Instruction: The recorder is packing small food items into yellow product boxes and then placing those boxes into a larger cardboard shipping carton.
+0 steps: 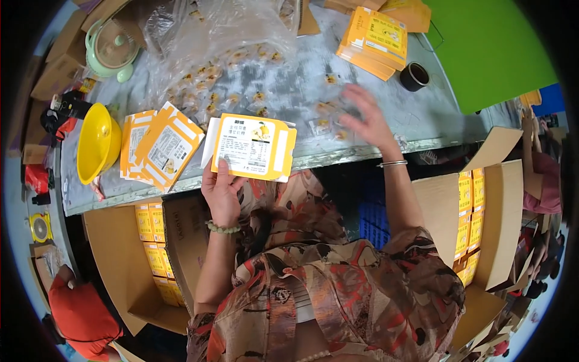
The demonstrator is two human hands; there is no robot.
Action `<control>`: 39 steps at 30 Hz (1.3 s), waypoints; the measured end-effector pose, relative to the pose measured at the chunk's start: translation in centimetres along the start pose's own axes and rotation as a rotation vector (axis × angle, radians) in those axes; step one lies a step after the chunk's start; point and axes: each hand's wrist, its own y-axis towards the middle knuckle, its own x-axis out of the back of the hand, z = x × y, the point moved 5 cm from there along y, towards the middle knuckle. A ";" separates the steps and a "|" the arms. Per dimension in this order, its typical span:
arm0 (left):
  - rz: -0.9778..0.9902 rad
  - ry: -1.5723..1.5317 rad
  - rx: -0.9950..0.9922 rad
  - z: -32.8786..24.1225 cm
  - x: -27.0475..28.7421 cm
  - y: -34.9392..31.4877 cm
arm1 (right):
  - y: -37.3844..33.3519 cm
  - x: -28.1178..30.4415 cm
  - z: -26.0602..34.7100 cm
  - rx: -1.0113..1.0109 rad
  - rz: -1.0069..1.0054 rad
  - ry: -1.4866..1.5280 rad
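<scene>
My left hand (pixel 222 198) is closed on a flat yellow-and-white folding carton (pixel 252 148), its thumb on the printed face, at the table's front edge. Another white flap shows behind the carton's left side. Farther right, my right hand (pixel 368 119) is raised with its fingers apart, holding nothing that I can see. Close by its fingertips lie a few small clear-wrapped pieces (pixel 321 125) with yellow and dark contents. More wrapped pieces (pixel 202 77) are scattered on the table (pixel 295 78) beyond the carton. Flat cartons (pixel 163 148) lie in an overlapping pile left of my left hand.
A clear plastic sheet (pixel 223 27) covers the back. A yellow bowl (pixel 99 143) and lidded green pot (pixel 113 48) stand at left. Stacked flat cartons (pixel 374 42) and a dark cup (pixel 414 76) sit at back right. Open cardboard boxes (pixel 114 259) with filled cartons flank me.
</scene>
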 end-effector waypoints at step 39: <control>0.105 -0.354 0.040 2.0 -4.5 3.6 | 5.0 -5.4 7.0 -0.540 0.031 1.086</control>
